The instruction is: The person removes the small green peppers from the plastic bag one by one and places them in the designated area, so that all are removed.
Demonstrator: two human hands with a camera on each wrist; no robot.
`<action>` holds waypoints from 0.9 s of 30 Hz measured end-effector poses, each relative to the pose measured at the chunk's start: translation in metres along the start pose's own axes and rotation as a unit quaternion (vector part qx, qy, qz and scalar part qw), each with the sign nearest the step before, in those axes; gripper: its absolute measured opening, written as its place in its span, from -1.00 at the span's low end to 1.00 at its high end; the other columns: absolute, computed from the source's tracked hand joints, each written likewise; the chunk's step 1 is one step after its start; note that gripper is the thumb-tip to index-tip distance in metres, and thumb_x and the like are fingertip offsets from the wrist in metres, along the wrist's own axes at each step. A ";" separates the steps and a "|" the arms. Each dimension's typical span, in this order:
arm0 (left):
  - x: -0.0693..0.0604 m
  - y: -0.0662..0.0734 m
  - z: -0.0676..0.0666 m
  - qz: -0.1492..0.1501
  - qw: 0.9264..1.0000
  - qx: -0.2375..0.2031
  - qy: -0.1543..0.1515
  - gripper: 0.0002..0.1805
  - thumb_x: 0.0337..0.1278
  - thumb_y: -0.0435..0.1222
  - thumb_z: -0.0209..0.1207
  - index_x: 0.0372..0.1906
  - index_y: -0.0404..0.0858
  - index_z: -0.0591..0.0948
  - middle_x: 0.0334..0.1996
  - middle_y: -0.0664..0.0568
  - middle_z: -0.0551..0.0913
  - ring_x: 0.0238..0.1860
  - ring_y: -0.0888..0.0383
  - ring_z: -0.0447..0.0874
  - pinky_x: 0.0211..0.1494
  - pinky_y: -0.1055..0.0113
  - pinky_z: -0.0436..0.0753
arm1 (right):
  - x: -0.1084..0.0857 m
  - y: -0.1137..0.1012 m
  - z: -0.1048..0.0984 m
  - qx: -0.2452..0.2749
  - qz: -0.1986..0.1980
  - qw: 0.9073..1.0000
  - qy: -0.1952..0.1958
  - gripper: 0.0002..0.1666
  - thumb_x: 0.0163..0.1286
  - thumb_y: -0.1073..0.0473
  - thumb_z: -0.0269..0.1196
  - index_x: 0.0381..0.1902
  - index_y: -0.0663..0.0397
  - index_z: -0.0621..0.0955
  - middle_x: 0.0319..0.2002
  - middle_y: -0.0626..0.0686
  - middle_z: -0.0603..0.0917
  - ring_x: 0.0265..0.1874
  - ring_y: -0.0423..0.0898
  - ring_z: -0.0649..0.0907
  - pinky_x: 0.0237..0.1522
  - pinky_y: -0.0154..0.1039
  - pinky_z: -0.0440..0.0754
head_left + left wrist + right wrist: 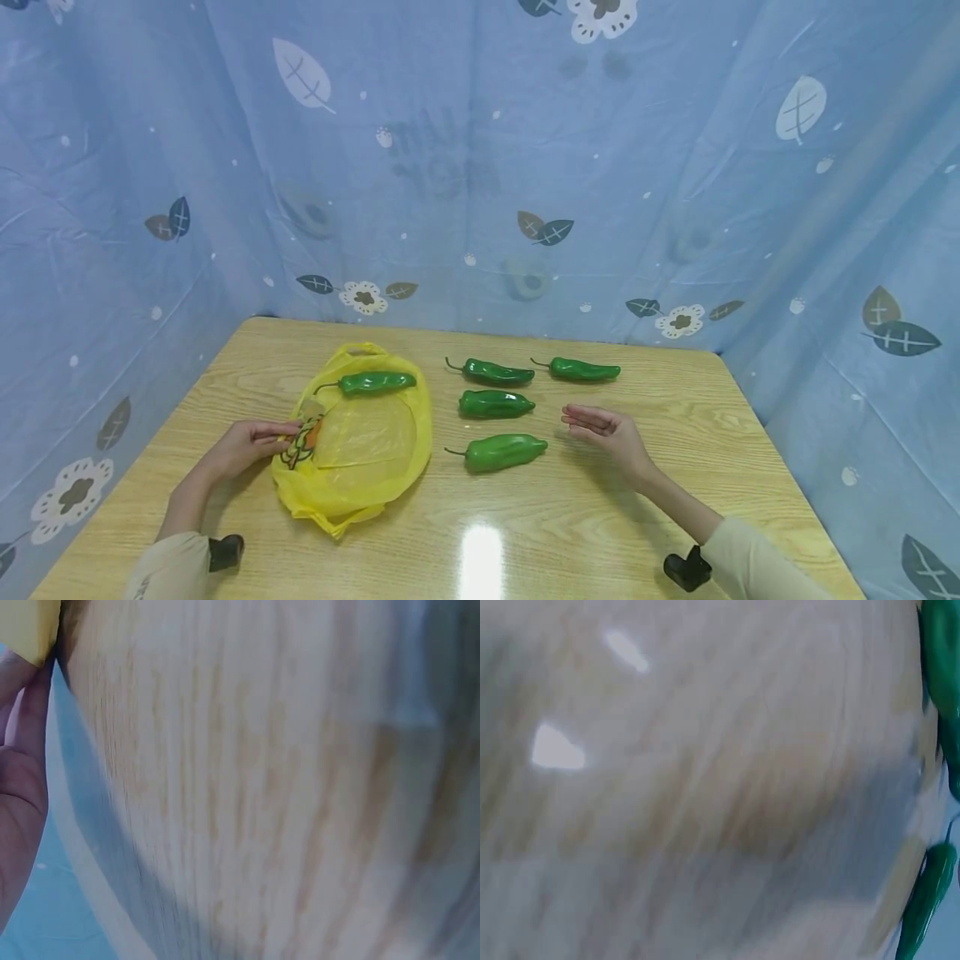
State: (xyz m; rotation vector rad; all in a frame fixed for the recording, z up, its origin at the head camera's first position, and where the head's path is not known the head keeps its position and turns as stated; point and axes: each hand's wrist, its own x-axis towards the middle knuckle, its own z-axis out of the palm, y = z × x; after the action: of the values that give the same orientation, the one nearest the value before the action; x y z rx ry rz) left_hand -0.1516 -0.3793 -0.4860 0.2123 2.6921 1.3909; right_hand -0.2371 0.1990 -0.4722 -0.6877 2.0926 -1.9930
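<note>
A yellow plastic bag (pixel 420 417) lies spread open on the left of the table, a printed picture on its left rim. My left hand (pixel 238 448) pinches that rim between thumb and fingers; a yellow corner of the bag (pixel 28 628) also shows in the left wrist view. One green pepper (pixel 377 382) lies inside, near the bag's far end. To the right of the bag are a light green pepper (pixel 504 452), a stemless-looking pepper (pixel 495 404) and a dark pepper (pixel 501 372). My right hand (pixel 611 439) hovers beside them, fingers extended, holding nothing.
Another green pepper (pixel 585 369) lies at the back right of the wooden table (pixel 585 533). A blue patterned curtain (pixel 465 167) closes off the back and both sides. Each wrist wears a black camera mount (pixel 686 571).
</note>
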 end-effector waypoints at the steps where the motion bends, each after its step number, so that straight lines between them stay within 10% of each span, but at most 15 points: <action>1: 0.000 0.000 0.000 0.000 1.000 -0.002 0.000 -0.65 0.22 -0.33 0.22 0.03 -0.49 0.62 0.11 -0.37 0.53 -0.03 0.46 0.53 -0.08 0.54 0.58 | -0.001 0.001 0.003 0.007 -0.002 1.000 0.004 -0.52 0.32 0.45 0.20 0.17 0.58 0.43 0.09 0.34 0.57 0.00 -0.15 0.65 0.00 -0.28 0.60; 16: 0.000 0.002 0.001 -0.006 1.000 -0.018 -0.002 -0.65 0.22 -0.32 0.22 0.04 -0.46 0.62 0.14 -0.36 0.50 -0.03 0.54 0.47 -0.04 0.59 0.54 | -0.013 0.000 0.067 0.018 -0.059 0.998 0.015 -0.57 0.24 0.51 0.23 0.08 0.60 0.49 0.06 0.50 0.50 0.02 -0.15 0.64 0.00 -0.31 0.59; 27: -0.001 0.003 -0.001 -0.013 0.999 -0.049 -0.009 -0.63 0.22 -0.33 0.22 0.05 -0.49 0.60 0.18 -0.40 0.44 -0.03 0.59 0.44 -0.03 0.58 0.53 | 0.013 -0.009 0.120 0.023 -0.052 0.998 0.010 -0.57 0.25 0.43 0.27 0.09 0.49 0.54 0.08 0.43 0.54 0.06 0.04 0.62 0.03 -0.30 0.58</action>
State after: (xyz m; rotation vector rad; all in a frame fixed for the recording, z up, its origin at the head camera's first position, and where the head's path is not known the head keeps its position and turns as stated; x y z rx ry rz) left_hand -0.1506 -0.3785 -0.4833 0.1793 2.5938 1.5010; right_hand -0.1957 0.0858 -0.4723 -0.7875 2.0554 -2.1035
